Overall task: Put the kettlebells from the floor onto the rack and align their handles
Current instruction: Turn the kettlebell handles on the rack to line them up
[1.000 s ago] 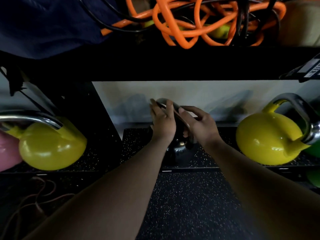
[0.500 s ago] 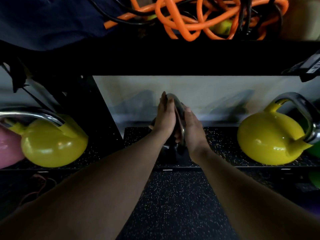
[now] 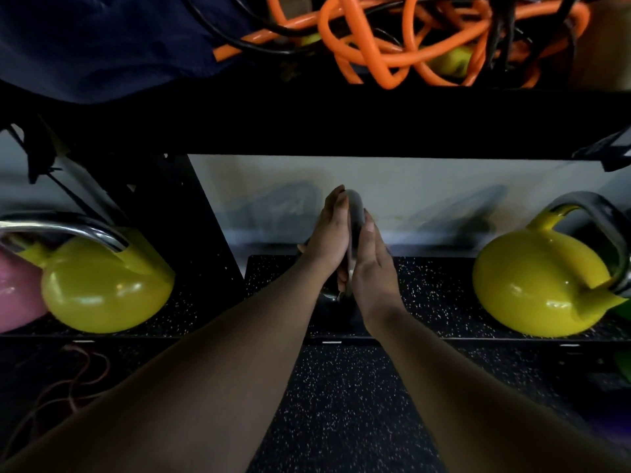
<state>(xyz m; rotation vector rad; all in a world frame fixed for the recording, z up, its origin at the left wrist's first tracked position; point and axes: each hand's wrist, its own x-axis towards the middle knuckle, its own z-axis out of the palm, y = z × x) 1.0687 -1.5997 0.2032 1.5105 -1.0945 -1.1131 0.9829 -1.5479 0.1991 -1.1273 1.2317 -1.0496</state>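
Observation:
A black kettlebell with a steel handle stands on the speckled rack shelf in the middle. My left hand and my right hand lie flat against the two sides of its handle, fingers straight, pressing it between the palms. The handle points straight away from me. The kettlebell's body is mostly hidden behind my hands. A yellow kettlebell sits on the shelf to the right, another yellow kettlebell to the left, with a pink kettlebell at the far left edge.
Above the shelf runs a black rack beam carrying orange resistance tubes, black cords and a dark blue cloth. A black upright separates the left bay. Speckled rubber floor lies below. Something green shows at the right edge.
My hands went from curling over the slanted handle to lying flat on both its sides. The handle has turned and now points straight back.

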